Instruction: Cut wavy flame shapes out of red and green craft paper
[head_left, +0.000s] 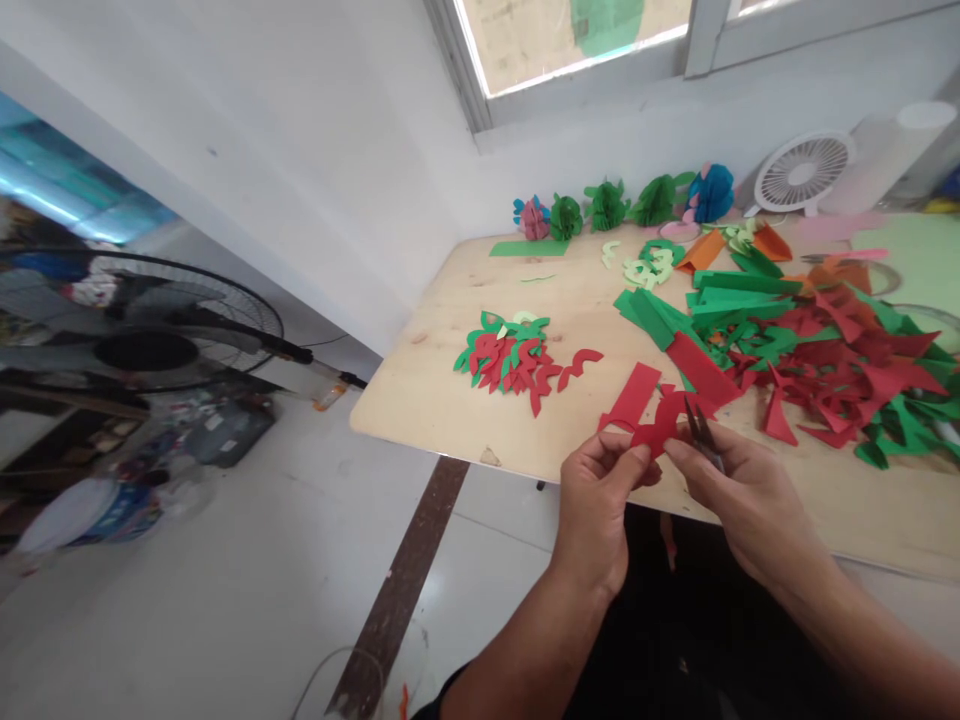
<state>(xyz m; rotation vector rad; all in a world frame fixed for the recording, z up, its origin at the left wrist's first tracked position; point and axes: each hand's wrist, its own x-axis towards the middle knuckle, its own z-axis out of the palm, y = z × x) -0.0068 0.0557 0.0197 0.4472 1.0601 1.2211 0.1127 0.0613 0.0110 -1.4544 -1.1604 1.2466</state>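
L grip pinches red paper, R grip holds scissors just right of it. Paper's btwn my hands, near bench edge, long axis approx. away & rightward.

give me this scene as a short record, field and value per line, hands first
left hand: pinches red paper
right hand: holds scissors close to the paper
cutouts: red and green, heaped on the table, left of the hands
scraps: mostly red and green, spread on the right
ornaments: five, in a row by the wall
small fan: white, near the wall
large fan: left of the table
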